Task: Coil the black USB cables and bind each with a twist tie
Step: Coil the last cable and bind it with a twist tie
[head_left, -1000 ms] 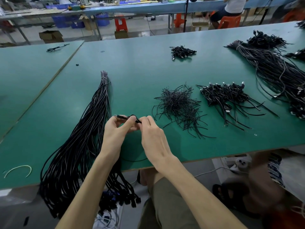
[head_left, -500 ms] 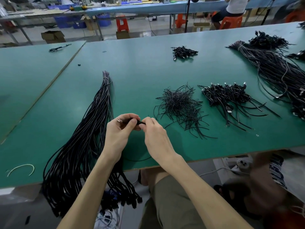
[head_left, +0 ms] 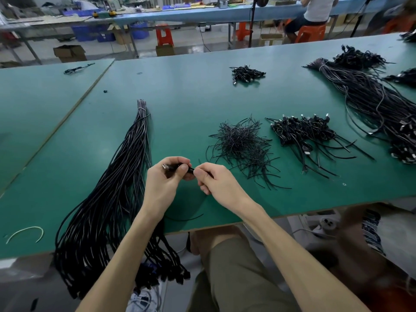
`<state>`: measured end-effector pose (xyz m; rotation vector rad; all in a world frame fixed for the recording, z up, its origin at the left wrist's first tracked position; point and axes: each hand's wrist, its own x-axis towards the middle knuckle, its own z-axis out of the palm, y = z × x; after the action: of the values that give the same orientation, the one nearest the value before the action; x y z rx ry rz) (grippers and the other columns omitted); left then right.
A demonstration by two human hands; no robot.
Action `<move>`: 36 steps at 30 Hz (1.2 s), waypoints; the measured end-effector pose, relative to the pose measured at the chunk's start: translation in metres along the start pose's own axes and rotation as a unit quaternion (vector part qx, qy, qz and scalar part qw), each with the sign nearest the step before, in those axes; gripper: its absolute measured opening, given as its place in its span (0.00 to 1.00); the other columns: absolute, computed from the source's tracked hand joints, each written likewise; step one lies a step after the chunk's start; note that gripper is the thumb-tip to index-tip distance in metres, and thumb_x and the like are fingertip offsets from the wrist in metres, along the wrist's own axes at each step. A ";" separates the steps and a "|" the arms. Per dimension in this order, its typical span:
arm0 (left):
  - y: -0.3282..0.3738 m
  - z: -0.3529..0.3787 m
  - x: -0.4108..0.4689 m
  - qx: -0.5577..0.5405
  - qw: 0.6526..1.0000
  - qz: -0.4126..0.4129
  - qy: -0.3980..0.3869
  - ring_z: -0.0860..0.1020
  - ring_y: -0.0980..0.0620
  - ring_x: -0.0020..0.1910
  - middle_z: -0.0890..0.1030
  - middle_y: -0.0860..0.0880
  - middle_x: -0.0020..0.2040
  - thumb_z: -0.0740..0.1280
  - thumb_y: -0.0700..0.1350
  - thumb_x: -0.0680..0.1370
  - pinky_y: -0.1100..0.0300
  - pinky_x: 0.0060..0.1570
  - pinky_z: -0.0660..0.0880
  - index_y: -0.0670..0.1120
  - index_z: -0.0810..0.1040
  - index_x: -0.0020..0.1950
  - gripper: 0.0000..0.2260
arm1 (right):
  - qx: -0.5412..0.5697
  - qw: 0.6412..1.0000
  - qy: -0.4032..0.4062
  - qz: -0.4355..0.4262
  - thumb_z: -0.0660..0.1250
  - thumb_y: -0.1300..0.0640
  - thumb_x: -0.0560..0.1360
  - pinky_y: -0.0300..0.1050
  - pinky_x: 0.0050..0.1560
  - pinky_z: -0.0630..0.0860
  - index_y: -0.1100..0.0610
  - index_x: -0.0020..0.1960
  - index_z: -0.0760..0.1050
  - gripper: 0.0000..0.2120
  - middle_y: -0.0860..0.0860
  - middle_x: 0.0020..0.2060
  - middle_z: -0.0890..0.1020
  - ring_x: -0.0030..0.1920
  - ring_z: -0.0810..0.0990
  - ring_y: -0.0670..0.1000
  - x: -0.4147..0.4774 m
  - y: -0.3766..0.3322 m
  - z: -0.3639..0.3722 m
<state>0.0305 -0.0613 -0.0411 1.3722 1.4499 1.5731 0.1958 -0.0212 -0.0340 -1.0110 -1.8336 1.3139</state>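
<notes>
My left hand (head_left: 165, 180) pinches the plug end of a black USB cable (head_left: 174, 167), its metal connector poking out to the left. My right hand (head_left: 216, 181) grips the same cable just to the right; the rest of it loops down over the table's front edge. A long bundle of uncoiled black cables (head_left: 117, 188) lies at the left and hangs off the front edge. A heap of black twist ties (head_left: 242, 147) sits right of my hands. Beyond it lies a pile of coiled, bound cables (head_left: 301, 130).
A big bundle of loose cables (head_left: 371, 102) runs along the right side, with more piles behind it. A small pile of coiled cables (head_left: 246, 74) lies at the back. A white tie (head_left: 24, 233) lies front left. A person sits at the far bench (head_left: 315, 12).
My hands have closed in on the cable and shifted slightly left; the left fingers now curl around the plug end. The piles have stayed put.
</notes>
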 end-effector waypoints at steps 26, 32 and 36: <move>0.059 0.107 0.081 0.480 0.850 -0.057 -0.211 0.80 0.40 0.49 0.81 0.41 0.52 0.73 0.53 0.80 0.47 0.50 0.79 0.39 0.78 0.54 0.17 | -0.093 0.991 0.026 0.091 0.55 0.72 0.75 0.38 0.29 0.62 0.52 0.34 0.65 0.18 0.40 0.18 0.71 0.20 0.65 0.42 0.018 0.021 0.010; 0.050 0.107 0.081 0.430 0.884 -0.049 -0.179 0.81 0.40 0.54 0.82 0.41 0.58 0.73 0.42 0.80 0.46 0.56 0.79 0.43 0.82 0.54 0.05 | -0.056 0.997 0.054 0.028 0.62 0.69 0.79 0.38 0.33 0.69 0.46 0.34 0.66 0.22 0.40 0.25 0.71 0.27 0.68 0.39 0.013 0.024 0.010; 0.052 0.085 0.071 0.355 0.929 -0.050 -0.094 0.82 0.46 0.48 0.84 0.48 0.48 0.75 0.42 0.77 0.51 0.53 0.79 0.45 0.84 0.50 0.03 | -0.020 0.998 0.048 0.031 0.59 0.66 0.77 0.40 0.31 0.61 0.47 0.28 0.65 0.23 0.42 0.20 0.71 0.23 0.64 0.42 0.010 0.017 0.009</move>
<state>0.1001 0.0205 0.0178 1.7371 2.0264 0.8292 0.1871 -0.0135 -0.0516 -1.1423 -1.7757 1.2465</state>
